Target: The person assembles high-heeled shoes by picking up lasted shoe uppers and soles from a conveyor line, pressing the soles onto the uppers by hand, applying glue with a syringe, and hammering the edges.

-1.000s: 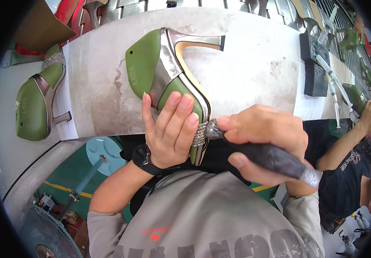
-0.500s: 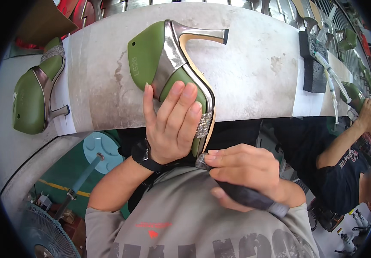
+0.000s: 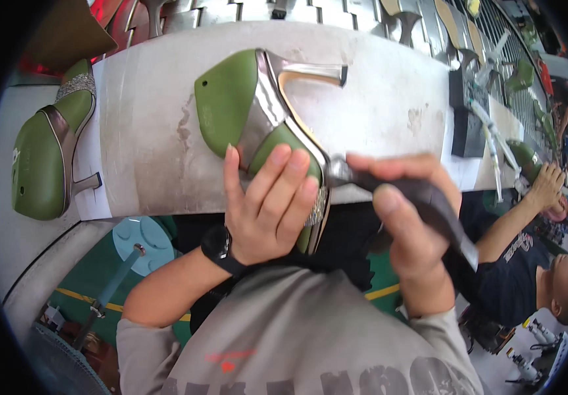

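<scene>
Tabletop (image 3: 376,108) ends beneath the overhanging shoe (image 3: 226,102).

Pretty stained bench (image 3: 152,99), tbh: left end's taken up by a green heeled shoe (image 3: 39,164), right end by a black block (image 3: 466,122) with syringes (image 3: 483,115).

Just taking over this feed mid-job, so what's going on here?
A person's left hand holds a heeled shoe on a green last, across the near edge of the worktable. The right hand grips a dark tool, its blurred head at the shoe's edge; whether it touches is unclear. Another such shoe lies to the left.
</scene>
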